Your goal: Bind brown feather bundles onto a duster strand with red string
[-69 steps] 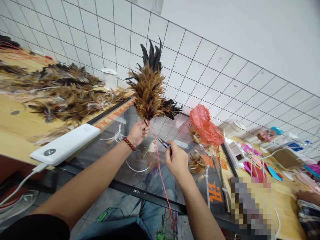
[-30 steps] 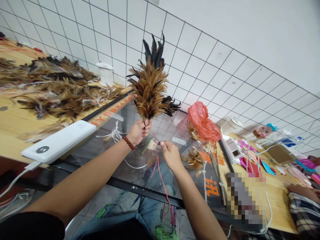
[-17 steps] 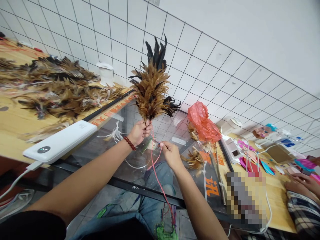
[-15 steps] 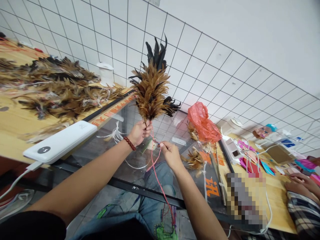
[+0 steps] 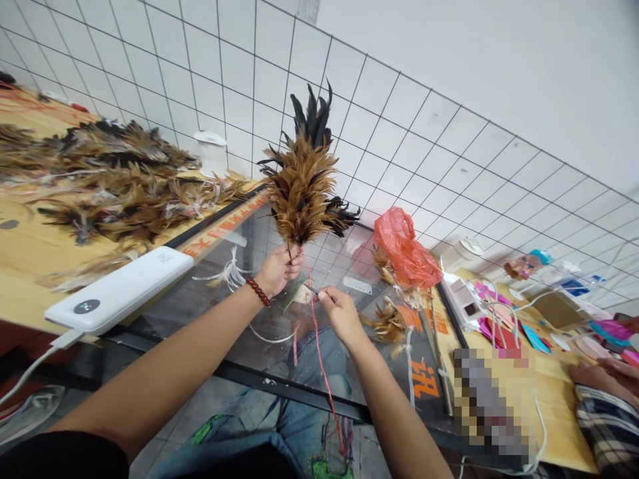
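My left hand (image 5: 282,269), with a beaded bracelet at the wrist, is closed round the base of a feather duster (image 5: 304,186). Its brown and black feathers point up and away from me. From below that hand a pink string (image 5: 315,339) runs down past the table edge to my lap. My right hand (image 5: 340,311) pinches a thin dark tool (image 5: 312,289) whose tip reaches toward the string; its kind is too small to make out. A short pink string end (image 5: 295,346) shows over the glass tabletop (image 5: 210,326), left of the long string.
Feather bundles (image 5: 124,193) cover the wooden table at left, near a white power bank (image 5: 120,289). A red plastic bag (image 5: 404,246) and loose feathers (image 5: 387,319) lie at right. Wire mesh stands behind. Another person's plaid sleeve (image 5: 606,422) is at far right.
The pink loop beside my right hand is gone; a short pink end now hangs or lies separately at left. The long string is straighter. My left hand still holds the duster.
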`<action>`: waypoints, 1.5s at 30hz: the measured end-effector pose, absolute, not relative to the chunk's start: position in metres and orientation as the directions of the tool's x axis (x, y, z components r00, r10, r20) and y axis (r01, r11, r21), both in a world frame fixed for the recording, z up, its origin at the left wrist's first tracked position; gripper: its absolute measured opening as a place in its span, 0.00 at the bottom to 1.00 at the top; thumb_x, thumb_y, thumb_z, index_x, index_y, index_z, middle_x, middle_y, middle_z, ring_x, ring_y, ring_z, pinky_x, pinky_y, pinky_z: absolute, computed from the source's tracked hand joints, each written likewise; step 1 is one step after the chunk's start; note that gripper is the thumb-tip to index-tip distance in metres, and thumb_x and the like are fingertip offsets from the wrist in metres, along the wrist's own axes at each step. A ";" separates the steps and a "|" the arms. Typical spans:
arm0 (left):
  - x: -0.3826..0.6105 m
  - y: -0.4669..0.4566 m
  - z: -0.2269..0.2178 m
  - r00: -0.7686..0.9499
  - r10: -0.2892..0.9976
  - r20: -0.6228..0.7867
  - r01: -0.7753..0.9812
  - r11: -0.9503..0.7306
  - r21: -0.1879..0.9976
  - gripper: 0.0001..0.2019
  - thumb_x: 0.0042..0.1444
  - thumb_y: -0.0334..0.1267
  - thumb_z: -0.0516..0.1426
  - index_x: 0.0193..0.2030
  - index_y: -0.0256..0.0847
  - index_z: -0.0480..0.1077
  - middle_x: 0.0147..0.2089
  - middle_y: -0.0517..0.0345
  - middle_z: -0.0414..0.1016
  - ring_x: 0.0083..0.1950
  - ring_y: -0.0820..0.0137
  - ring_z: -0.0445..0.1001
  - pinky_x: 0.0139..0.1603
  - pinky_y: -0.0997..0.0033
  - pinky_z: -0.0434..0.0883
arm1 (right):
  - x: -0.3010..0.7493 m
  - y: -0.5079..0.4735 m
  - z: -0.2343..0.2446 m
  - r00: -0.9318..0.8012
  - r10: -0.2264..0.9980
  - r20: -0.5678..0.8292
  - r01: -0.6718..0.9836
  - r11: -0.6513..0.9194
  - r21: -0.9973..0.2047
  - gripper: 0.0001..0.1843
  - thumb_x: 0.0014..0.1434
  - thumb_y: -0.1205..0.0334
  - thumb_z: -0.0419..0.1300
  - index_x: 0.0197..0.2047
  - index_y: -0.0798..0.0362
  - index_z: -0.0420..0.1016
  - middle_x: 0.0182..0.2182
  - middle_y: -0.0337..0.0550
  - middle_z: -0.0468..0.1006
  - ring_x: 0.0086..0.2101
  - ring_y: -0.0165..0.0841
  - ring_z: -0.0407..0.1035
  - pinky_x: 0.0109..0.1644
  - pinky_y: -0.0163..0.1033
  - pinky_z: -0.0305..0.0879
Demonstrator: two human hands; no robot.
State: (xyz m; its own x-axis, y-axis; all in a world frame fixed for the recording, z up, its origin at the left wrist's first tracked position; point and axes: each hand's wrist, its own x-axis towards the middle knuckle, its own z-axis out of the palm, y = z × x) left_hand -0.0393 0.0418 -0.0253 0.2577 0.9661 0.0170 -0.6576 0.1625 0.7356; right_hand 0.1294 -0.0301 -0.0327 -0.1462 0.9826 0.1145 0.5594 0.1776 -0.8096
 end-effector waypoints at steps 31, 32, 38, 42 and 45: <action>-0.043 0.034 -0.014 0.612 0.775 -0.159 -0.623 0.596 0.506 0.10 0.64 0.36 0.49 0.37 0.32 0.65 0.23 0.66 0.51 0.16 0.84 0.41 0.12 0.84 0.39 | 0.135 0.007 -0.013 0.029 0.978 -0.209 -0.482 -0.169 -0.859 0.11 0.54 0.57 0.60 0.27 0.53 0.65 0.11 0.21 0.45 0.13 0.20 0.33 0.15 0.27 0.33; -0.041 0.033 -0.013 0.596 0.788 -0.155 -0.634 0.581 0.511 0.09 0.64 0.36 0.49 0.37 0.32 0.65 0.23 0.66 0.52 0.16 0.84 0.41 0.12 0.84 0.40 | 0.135 0.007 -0.013 0.035 0.979 -0.201 -0.496 -0.158 -0.854 0.11 0.54 0.57 0.60 0.27 0.53 0.64 0.11 0.21 0.45 0.13 0.20 0.32 0.15 0.27 0.33; -0.033 0.025 -0.001 0.509 0.852 -0.119 -0.665 0.478 0.574 0.10 0.64 0.35 0.49 0.37 0.30 0.67 0.29 0.59 0.62 0.16 0.86 0.44 0.12 0.85 0.43 | 0.139 0.002 -0.003 0.085 0.986 -0.145 -0.545 -0.076 -0.835 0.11 0.56 0.58 0.58 0.26 0.52 0.63 0.12 0.22 0.43 0.13 0.20 0.32 0.15 0.28 0.34; -0.028 0.019 0.004 0.505 0.858 -0.090 -0.654 0.449 0.609 0.11 0.64 0.36 0.50 0.37 0.29 0.67 0.26 0.63 0.58 0.16 0.86 0.44 0.12 0.86 0.43 | 0.152 0.001 0.003 0.122 0.986 -0.112 -0.573 -0.022 -0.819 0.10 0.56 0.59 0.57 0.26 0.52 0.62 0.12 0.22 0.42 0.14 0.21 0.32 0.15 0.28 0.34; -0.026 0.019 0.003 0.495 0.865 -0.076 -0.609 0.408 0.681 0.08 0.61 0.36 0.55 0.37 0.30 0.67 0.24 0.66 0.56 0.16 0.86 0.44 0.13 0.86 0.43 | 0.156 -0.002 0.004 0.122 0.988 -0.093 -0.536 -0.014 -0.844 0.10 0.54 0.58 0.58 0.25 0.52 0.63 0.12 0.22 0.43 0.14 0.21 0.32 0.16 0.29 0.34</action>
